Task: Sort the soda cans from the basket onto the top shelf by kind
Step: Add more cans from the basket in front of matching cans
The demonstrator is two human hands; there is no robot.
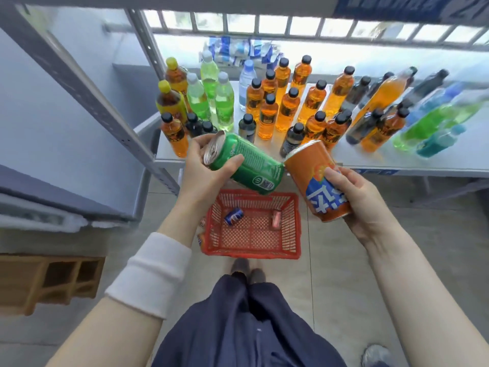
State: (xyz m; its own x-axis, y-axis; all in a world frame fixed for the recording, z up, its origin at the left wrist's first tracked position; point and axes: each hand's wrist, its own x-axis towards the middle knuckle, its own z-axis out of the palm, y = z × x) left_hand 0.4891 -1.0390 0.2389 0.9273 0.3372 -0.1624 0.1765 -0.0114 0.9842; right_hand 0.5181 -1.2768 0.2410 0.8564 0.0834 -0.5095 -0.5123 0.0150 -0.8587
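My left hand grips a green soda can, tilted with its top toward the left. My right hand holds an orange soda can with a blue label, tilted beside the green one so the two nearly touch. Below them on the floor stands a red plastic basket with a blue can and a pink can lying inside. Another can peeks out at the basket's left outer side. The top shelf is only a grey edge along the frame's top.
A shelf board just ahead carries several bottles of orange, green, dark and blue drinks. A grey upright post slants at left, with a grey cabinet and a hollow brick beside it. My feet stand behind the basket.
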